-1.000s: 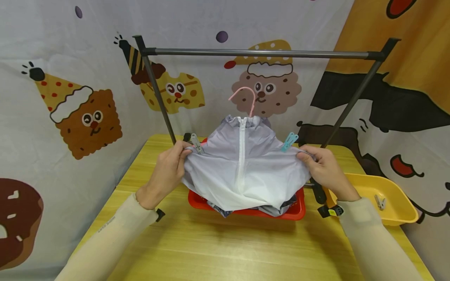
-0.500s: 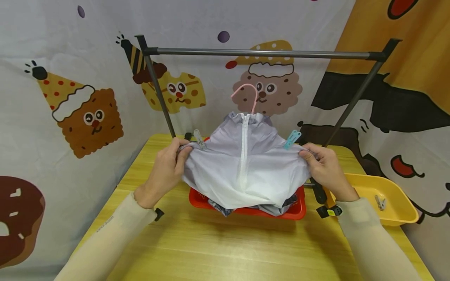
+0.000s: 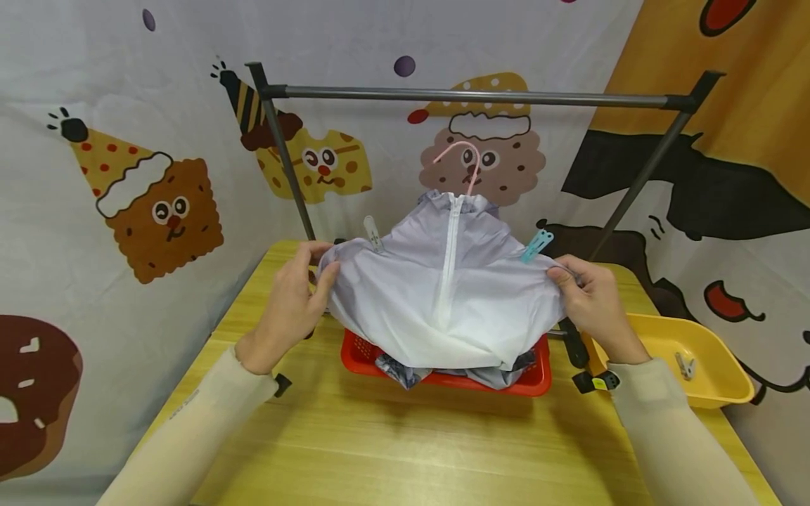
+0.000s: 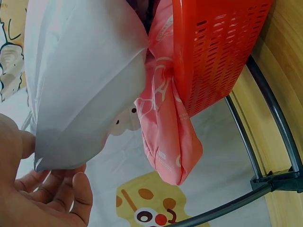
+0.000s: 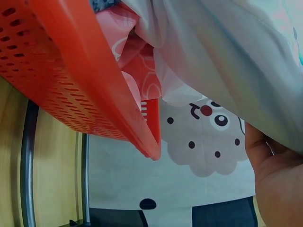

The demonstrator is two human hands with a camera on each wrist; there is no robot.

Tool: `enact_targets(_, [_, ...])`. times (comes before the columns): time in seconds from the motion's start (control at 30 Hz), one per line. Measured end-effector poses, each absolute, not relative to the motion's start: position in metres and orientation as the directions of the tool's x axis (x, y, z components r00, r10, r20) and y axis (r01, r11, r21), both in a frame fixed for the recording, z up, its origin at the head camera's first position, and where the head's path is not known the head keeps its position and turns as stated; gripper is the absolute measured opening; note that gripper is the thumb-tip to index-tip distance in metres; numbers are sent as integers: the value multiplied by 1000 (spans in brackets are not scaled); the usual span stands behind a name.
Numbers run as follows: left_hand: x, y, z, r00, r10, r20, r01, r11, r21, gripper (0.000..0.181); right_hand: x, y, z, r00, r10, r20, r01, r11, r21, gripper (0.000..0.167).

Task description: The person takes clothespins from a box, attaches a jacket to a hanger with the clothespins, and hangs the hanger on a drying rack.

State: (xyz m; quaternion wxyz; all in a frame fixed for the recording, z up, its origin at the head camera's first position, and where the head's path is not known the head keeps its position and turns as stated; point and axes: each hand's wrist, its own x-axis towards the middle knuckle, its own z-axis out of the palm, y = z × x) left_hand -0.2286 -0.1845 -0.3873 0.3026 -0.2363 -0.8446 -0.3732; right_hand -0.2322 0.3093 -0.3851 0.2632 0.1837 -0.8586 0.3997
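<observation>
Left hand (image 3: 287, 302) and right hand (image 3: 591, 302) pinch a pale jacket (image 3: 392, 295) above a red basket (image 3: 542, 372); pink hanger (image 3: 477, 169) fitted, gray clip (image 3: 373, 234) and blue clip (image 3: 536, 246) on, it apparently awaits the rail (image 3: 468, 95).

My cream-sleeved arms (image 3: 193, 425) reach up from the lower corners; mid-frame, my left hand (image 3: 291, 299) and right hand (image 3: 591, 296) pinch, thumbs (image 3: 325, 282) in front.

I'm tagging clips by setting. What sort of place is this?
Likely an indoor tabletop laundry setup, perhaps staged: a metal rack stands on a wooden table, a pale zip-up garment is on a pink hanger, and a cartoon-printed backdrop hangs behind.
</observation>
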Motion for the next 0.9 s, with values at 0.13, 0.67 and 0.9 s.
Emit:
enact_targets(0.13, [-229,-186,-389,-709,171,684,617,621,484,37,-233,312,-387,-790,-74,609,-515,619,-592,12])
enact_targets(0.67, [-222,-188,-395,-800,167,576,514,686,515,43,-233,317,-386,-792,3,610,-476,623,-621,18])
enact_targets(0.9, [-214,-188,-403,-851,198,487,459,731,505,48,-233,321,-388,-790,52,611,-452,624,-637,20])
